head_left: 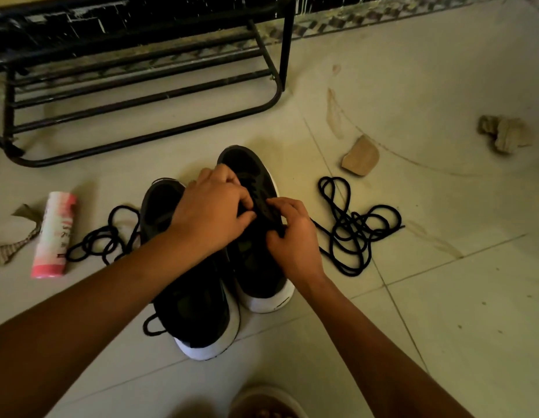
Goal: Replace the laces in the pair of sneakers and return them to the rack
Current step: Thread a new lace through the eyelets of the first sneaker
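Observation:
Two black sneakers with white soles stand side by side on the tiled floor, toes toward me: the left sneaker [193,306] and the right sneaker [256,276]. My left hand [214,206] and my right hand [292,236] both pinch the black lace at the right sneaker's eyelets. A loose black lace [349,227] lies in a tangle to the right of the shoes. Another black lace [102,236] lies coiled at the left. The black metal rack [141,86] stands just beyond the shoes.
A pink and white bottle [55,233] lies on the floor at the left beside a scrap of cloth [8,245]. A brown stone-like piece [360,156] and a crumpled rag [503,137] lie at the right. A sandal [265,402] shows at the bottom edge.

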A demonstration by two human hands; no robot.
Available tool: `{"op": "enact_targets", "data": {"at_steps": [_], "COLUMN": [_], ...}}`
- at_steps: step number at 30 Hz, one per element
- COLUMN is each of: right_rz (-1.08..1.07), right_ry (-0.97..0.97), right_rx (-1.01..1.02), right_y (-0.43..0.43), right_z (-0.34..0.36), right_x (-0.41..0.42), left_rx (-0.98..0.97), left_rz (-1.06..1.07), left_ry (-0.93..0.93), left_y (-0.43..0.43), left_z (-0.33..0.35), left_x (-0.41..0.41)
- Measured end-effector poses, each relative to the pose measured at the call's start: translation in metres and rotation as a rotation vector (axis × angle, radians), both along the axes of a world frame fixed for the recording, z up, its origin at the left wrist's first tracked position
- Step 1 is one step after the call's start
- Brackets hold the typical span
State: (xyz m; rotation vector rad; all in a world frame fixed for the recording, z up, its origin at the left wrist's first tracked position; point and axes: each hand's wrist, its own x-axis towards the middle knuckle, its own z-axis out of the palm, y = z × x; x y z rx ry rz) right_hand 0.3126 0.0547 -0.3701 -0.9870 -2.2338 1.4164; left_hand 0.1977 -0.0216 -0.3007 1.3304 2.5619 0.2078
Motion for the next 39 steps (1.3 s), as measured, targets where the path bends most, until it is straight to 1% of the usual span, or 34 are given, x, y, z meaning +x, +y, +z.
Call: {"op": "enact_targets", "data": {"at_steps": [3, 5, 6, 9, 10, 14, 17, 20, 23, 26, 28, 33, 37, 39], "right_rz": [-0.002, -0.003, -0.005, -0.017, -0.019, -0.038, -0.044, -0.038, -0.040, -0.032, -0.031, -0.026, -0.027, -0.030], "right_ry": [0.002, 0.012, 0.015, 0.029, 0.035, 0.063, 0.080, 0.118, 0.165, 0.164, 0.161, 0.143, 0.140, 0.145], "right_rx": [-0.021, -0.031, -0.036, -0.042, -0.048, -0.081, -0.125, -0.156, -0.112, -0.094, -0.100, -0.112, -0.125, -0.133], "right_y": [0.000, 0.001, 0.001, 0.004, 0.004, 0.004, 0.004, 0.003, 0.002, 0.002, 0.003, 0.004, 0.003, 0.002], "right_z": [0.002, 0.003, 0.002, -0.001, -0.002, -0.005, -0.007, -0.006, -0.004, -0.005, -0.006, -0.007, -0.007, -0.007], "right_x": [0.001, 0.002, 0.002, 0.004, 0.004, 0.004, 0.005, 0.007, 0.008, 0.007, 0.007, 0.007, 0.007, 0.007], "left_rx": [-0.139, -0.169, -0.138, 0.017, 0.031, 0.032, 0.062, 0.106, 0.128, 0.158, 0.172, 0.119, 0.070, 0.055], "left_rz": [-0.004, 0.011, 0.030, 0.115, 0.128, 0.191, 0.267, 0.356, 0.448, 0.521, 0.556, 0.515, 0.412, 0.403], "left_ry": [0.190, 0.235, 0.197, -0.023, -0.042, 0.009, -0.024, -0.122, -0.250, -0.375, -0.425, -0.431, -0.491, -0.538], "left_y": [0.006, 0.009, 0.009, 0.005, 0.003, 0.003, 0.005, 0.006, 0.010, 0.014, 0.015, 0.016, 0.011, 0.011], "left_z": [-0.011, -0.018, -0.020, -0.023, -0.023, -0.024, -0.029, -0.031, -0.030, -0.027, -0.025, -0.028, -0.032, -0.029], "left_x": [0.011, 0.014, 0.013, 0.007, 0.005, 0.009, 0.015, 0.017, 0.017, 0.016, 0.013, 0.005, -0.010, -0.013]}}
